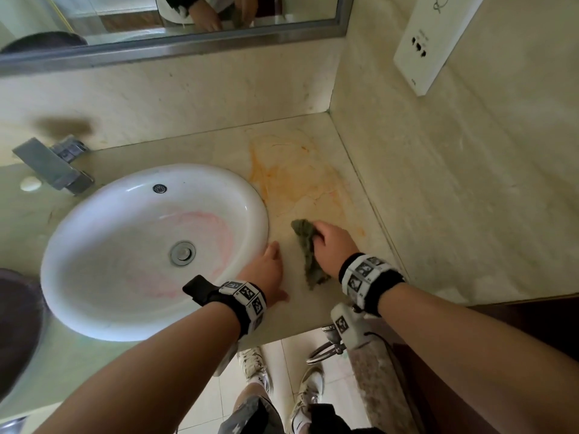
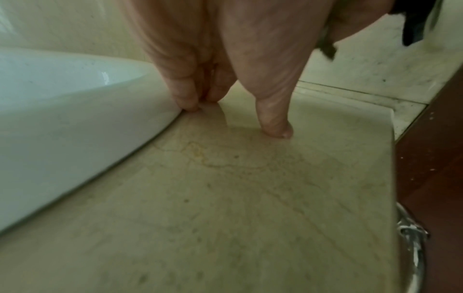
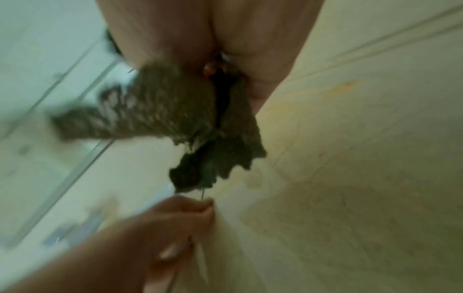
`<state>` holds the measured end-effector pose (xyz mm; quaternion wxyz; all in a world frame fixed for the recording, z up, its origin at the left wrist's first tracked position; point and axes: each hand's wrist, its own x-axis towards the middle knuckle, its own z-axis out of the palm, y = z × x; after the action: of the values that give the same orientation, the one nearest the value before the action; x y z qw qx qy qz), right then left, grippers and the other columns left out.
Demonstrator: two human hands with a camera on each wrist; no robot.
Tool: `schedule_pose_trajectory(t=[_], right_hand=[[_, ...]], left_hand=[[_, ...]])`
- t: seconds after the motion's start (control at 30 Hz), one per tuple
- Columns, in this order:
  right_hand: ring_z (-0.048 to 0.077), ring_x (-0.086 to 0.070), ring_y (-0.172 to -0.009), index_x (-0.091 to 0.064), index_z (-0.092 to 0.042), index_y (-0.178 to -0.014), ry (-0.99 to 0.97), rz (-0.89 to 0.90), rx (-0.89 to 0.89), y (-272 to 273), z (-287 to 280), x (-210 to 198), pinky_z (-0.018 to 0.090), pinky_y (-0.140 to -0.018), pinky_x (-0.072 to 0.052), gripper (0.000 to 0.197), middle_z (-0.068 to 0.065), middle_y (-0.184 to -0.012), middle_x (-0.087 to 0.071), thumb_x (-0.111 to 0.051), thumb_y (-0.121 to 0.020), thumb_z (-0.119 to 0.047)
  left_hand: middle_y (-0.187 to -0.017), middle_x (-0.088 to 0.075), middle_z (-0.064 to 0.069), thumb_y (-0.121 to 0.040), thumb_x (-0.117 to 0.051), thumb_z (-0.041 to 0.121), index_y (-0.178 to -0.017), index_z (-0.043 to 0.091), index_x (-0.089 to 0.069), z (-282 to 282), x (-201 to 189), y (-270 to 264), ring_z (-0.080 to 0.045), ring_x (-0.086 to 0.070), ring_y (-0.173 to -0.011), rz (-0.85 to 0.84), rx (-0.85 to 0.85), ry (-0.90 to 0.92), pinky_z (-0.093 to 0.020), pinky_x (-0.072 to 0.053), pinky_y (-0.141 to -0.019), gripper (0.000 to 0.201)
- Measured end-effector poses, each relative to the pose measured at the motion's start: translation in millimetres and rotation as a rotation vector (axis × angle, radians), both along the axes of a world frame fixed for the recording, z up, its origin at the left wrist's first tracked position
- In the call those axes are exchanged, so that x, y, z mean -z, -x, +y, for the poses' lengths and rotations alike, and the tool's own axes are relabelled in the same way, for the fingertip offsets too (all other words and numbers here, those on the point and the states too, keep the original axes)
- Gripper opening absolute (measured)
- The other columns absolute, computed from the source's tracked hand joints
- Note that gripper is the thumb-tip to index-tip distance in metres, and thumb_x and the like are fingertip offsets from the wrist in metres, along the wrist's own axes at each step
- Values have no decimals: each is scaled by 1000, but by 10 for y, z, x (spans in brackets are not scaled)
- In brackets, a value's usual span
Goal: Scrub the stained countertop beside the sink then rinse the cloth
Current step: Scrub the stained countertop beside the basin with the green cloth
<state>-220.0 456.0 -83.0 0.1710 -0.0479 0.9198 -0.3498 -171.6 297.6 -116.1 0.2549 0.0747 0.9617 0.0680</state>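
A dark green cloth [image 1: 307,245] lies bunched on the beige countertop [image 1: 313,305] right of the sink, and my right hand [image 1: 332,242] grips it. The right wrist view shows the cloth [image 3: 175,111] hanging from my curled fingers, blurred. An orange stain [image 1: 288,170] spreads over the counter beyond the cloth, toward the back corner. My left hand [image 1: 266,274] rests flat on the counter beside the white oval sink [image 1: 150,317]. In the left wrist view its fingertips [image 2: 275,128] press the stone at the sink's rim [image 2: 75,123].
A metal faucet [image 1: 53,164] stands at the sink's back left. Pink smears mark the basin around the drain [image 1: 182,253]. A mirror [image 1: 156,26] hangs over the backsplash. The right side wall carries a white socket panel [image 1: 429,48]. A metal ring [image 1: 322,349] hangs under the counter's front edge.
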Motion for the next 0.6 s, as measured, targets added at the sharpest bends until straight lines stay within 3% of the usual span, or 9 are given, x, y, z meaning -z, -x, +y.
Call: schedule_pose_trajectory(t=[0.1,0.17,0.23,0.3,0.37,0.47,0.53,0.6], right_hand=[[29,-59,-108,-57,-10,-120,172,-91,174,110,61,2,29,-88,-45,29,12,-117,-64,-39,-97,-9],[31,-59,-110,-57,-14,-124,71,-115,176,151,160,61,33,-92,-48,32,12,-120,-64,-40,-97,-10],[33,-58,-115,-56,-17,-130,-150,-49,88,142,246,123,35,-97,-47,38,11,-126,-62,-42,-96,-9],[30,-41,-135,-40,-17,-145,-379,12,-134,90,271,193,36,-111,-37,52,9,-149,-43,-41,-94,-5],[24,-9,-149,-10,-12,-154,-555,21,-377,-10,242,261,38,-121,-18,63,6,-163,-7,-33,-96,-5],[22,14,-149,8,-8,-153,-635,-59,-507,-160,203,360,40,-122,-4,72,7,-161,18,-30,-99,-38],[23,17,-148,10,-7,-152,-650,-55,-509,-193,201,405,40,-122,1,81,9,-160,20,-27,-96,-53],[24,18,-148,10,-7,-152,-652,-47,-526,-242,156,396,39,-122,2,83,10,-160,19,-26,-95,-55]], left_hand=[[-159,-5,-5,-72,-79,47,-152,-1,-10,-7,2,-5,-29,-50,-125,1,-32,-21,-39,-45,-103,116],[-159,-4,-5,-73,-79,46,-152,-2,-12,-10,-7,-15,-29,-49,-126,-2,-23,-22,-38,-44,-104,114],[-159,-3,-5,-74,-79,45,-152,-2,-12,-12,-8,-16,-29,-48,-127,-4,-20,-23,-37,-43,-105,113],[-159,-4,-6,-74,-79,46,-152,-2,-12,-15,0,-13,-30,-49,-127,-2,-16,-25,-37,-44,-105,113],[-159,-5,-6,-73,-79,48,-151,-2,-13,-18,5,-13,-30,-49,-127,3,-12,-22,-37,-44,-105,114],[-157,-9,-7,-71,-80,48,-151,-3,-16,-18,-1,-17,-29,-48,-127,8,-12,-22,-40,-43,-105,114],[-157,-9,-7,-72,-79,48,-151,-3,-16,-15,-20,-21,-28,-47,-128,12,-1,-20,-39,-43,-106,113],[-158,-7,-7,-72,-78,48,-151,-3,-14,-10,-26,-22,-28,-44,-131,5,4,-22,-38,-41,-108,114]])
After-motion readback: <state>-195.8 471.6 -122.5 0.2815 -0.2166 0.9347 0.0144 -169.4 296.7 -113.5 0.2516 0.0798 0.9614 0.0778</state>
